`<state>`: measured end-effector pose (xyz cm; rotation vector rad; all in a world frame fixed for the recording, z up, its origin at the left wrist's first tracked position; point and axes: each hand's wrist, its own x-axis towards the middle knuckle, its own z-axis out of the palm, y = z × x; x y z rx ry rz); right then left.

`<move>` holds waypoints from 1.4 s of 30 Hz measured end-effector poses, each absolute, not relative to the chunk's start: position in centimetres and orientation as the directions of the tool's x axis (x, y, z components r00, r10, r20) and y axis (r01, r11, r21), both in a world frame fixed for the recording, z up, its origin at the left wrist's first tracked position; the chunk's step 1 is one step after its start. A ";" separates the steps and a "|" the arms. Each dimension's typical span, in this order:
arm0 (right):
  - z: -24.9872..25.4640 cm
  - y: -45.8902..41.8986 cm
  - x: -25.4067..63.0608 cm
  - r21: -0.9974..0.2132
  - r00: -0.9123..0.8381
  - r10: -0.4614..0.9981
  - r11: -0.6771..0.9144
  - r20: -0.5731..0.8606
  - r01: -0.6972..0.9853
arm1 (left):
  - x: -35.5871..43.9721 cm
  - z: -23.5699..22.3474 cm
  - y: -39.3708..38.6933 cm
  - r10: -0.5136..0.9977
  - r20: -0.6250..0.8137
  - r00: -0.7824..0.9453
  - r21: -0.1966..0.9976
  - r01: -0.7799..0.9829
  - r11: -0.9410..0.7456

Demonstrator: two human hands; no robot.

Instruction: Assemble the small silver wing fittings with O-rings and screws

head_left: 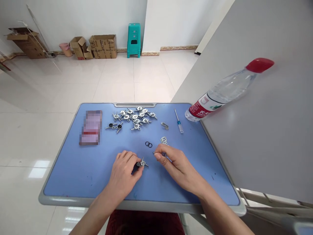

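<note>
Metal fitting [141,164] near front-centre of bench [73,173], gripped between left hand [126,168] thumb and fingers. Right hand [174,161] pinched narrow on a small part [154,152], mostly hidden, can't tell what. Two overlapping black O-rings [148,144] just beyond, flat metal plates [163,140] near right hand, screwdriver [180,125] farther right.

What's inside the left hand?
A shiny metal part pokes out from the left hand. The hand covers some of it, and whatever might be under the palm can't be seen.
</note>
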<state>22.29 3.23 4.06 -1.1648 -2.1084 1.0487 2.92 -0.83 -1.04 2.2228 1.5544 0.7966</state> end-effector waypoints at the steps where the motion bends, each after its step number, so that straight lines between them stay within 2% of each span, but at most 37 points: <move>1: 4.1 3.3 22.3 -0.790 -0.550 0.834 0.360 0.035 0.496 | 2.9 -1.0 -0.8 0.931 0.264 0.254 0.543 0.759 -0.361; 5: 3.6 3.5 22.1 -0.694 -0.664 0.748 0.490 0.025 0.527 | 2.9 -1.0 -0.8 0.933 0.255 0.253 0.538 0.765 -0.354; 11: 2.2 3.6 22.1 -0.596 -0.714 0.695 0.611 0.088 0.521 | 3.0 -1.0 -0.8 0.935 0.252 0.250 0.542 0.764 -0.350; 34: 0.6 3.4 21.3 -0.415 -0.738 0.641 0.743 0.212 0.525 | 3.0 -1.1 -0.8 0.937 0.250 0.244 0.537 0.770 -0.344; 38: 0.3 3.2 21.3 -0.438 -0.718 0.653 0.733 0.240 0.521 | 3.0 -1.1 -0.8 0.935 0.258 0.242 0.532 0.772 -0.347; 42: 0.8 3.3 21.1 -0.609 -0.658 0.734 0.602 0.168 0.517 | 3.0 -1.1 -0.8 0.934 0.263 0.243 0.540 0.765 -0.351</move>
